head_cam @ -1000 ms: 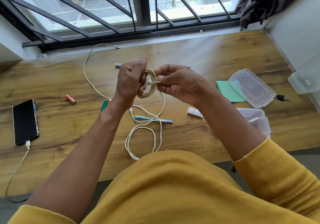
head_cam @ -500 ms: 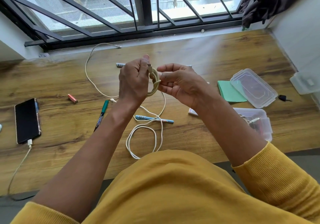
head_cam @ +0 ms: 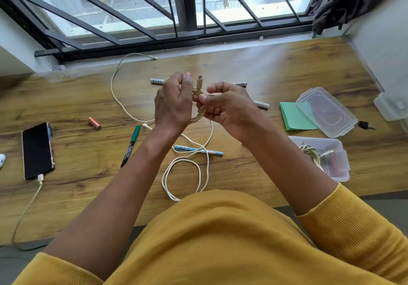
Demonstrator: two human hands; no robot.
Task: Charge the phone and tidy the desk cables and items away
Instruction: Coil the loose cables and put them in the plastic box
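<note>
- Left hand (head_cam: 173, 103) grips the cream-coloured coiled charging cable (head_cam: 199, 113) above the middle of the wooden desk (head_cam: 276, 75); fingers curl round the bundle.
- Right hand (head_cam: 229, 108) pinches the same coil from the other side. The plug end (head_cam: 199, 81) stands upright between the two hands, untucked.
- Risk: the free plug end is not secured; if either grip loosens, the loops likely spring open and the coil unwinds.
- Black smartphone (head_cam: 37, 150) lies near the desk's left edge, with a white charging lead (head_cam: 28, 205) plugged in and running off the front edge. Risk: a forearm sweep or a snag on that lead could pull the plug out or drag the phone.
- Loose white cable (head_cam: 187, 170) lies looped at the front edge, under the forearms and across a blue pen (head_cam: 198, 150). Risk: lifting it carelessly may roll the pen off the desk.
- Clear plastic storage box (head_cam: 324, 156) near the front right already holds one coiled cable; its clear lid (head_cam: 324, 112) lies apart behind it. Risk: a slack coil may not fit, or may tangle with the one inside.
</note>
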